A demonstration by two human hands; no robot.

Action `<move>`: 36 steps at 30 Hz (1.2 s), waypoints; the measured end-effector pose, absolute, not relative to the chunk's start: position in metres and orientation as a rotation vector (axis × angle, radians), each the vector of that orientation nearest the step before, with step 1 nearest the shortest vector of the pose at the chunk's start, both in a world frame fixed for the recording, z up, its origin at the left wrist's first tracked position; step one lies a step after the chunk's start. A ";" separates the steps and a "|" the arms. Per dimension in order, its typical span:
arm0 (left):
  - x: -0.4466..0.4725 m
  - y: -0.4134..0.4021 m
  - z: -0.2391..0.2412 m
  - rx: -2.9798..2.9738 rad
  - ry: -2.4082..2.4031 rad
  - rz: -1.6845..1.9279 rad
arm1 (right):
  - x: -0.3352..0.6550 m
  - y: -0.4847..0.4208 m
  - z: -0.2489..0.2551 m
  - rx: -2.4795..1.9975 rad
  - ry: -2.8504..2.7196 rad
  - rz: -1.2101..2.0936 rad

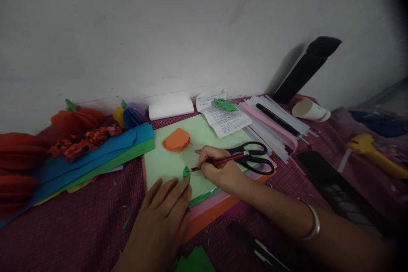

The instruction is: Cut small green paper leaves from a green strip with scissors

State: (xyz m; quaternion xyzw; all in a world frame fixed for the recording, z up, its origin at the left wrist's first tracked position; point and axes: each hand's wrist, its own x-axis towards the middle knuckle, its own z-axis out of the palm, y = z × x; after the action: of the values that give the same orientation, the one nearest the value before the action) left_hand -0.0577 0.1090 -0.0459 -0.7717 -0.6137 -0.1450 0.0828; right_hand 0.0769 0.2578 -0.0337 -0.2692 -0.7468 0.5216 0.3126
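Observation:
My right hand [219, 170] grips a dark red pencil [228, 160], its tip at a small green paper leaf [186, 173]. Fingers of my left hand [167, 204] lie flat on the pale green sheet [168, 163], the fingertips touching the lower end of the leaf. Above the leaf sits a folded orange paper piece [177, 140]. Black-handled scissors [251, 153] lie just beyond my right hand, their blades partly hidden by it. More coloured sheets [204, 221] show under the pale green one.
Blue and green paper strips [105, 157] and orange paper pumpkins [76, 119] lie to the left. Behind are a written note [223, 121] with green cutouts [226, 104] and a white roll [171, 109]. Glue sticks [270, 136], a black phone [331, 182] and a yellow glue gun [376, 153] are to the right.

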 end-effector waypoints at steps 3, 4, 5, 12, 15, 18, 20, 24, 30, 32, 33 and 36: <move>-0.058 0.109 -0.047 -2.304 -1.844 -0.440 | 0.077 0.258 -0.035 -0.684 -2.015 1.343; -0.059 0.109 -0.048 -2.308 -1.843 -0.433 | 0.077 0.257 -0.035 -0.683 -2.027 1.329; -0.059 0.109 -0.049 -2.310 -1.844 -0.426 | 0.078 0.257 -0.035 -0.685 -2.038 1.316; -0.060 0.108 -0.050 -2.314 -1.871 -0.420 | 0.077 0.256 -0.034 -0.691 -2.096 1.232; -0.059 0.108 -0.050 -2.314 -1.866 -0.411 | 0.076 0.255 -0.033 -0.699 -2.113 1.192; -0.059 0.108 -0.051 -2.307 -1.837 -0.403 | 0.076 0.255 -0.033 -0.717 -2.083 1.178; -0.059 0.108 -0.052 -2.297 -1.817 -0.406 | 0.076 0.255 -0.034 -0.721 -2.032 1.231; -0.058 0.109 -0.050 -2.293 -1.810 -0.405 | 0.078 0.256 -0.037 -0.712 -1.969 1.394; -0.060 0.109 -0.052 -2.296 -1.835 -0.431 | 0.076 0.256 -0.036 -0.710 -2.052 1.326; -0.061 0.109 -0.054 -2.309 -1.837 -0.429 | 0.076 0.255 -0.035 -0.706 -2.067 1.292; -0.062 0.109 -0.055 -2.309 -1.840 -0.431 | 0.075 0.255 -0.035 -0.709 -2.074 1.274; -0.062 0.108 -0.056 -2.309 -1.836 -0.428 | 0.076 0.255 -0.036 -0.715 -2.080 1.267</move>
State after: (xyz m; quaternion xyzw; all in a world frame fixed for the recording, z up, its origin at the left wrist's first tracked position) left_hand -0.0622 0.1085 -0.0559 -0.7720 -0.6140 -0.1430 0.0802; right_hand 0.0756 0.2546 -0.0358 -0.2689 -0.7825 0.4767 0.2970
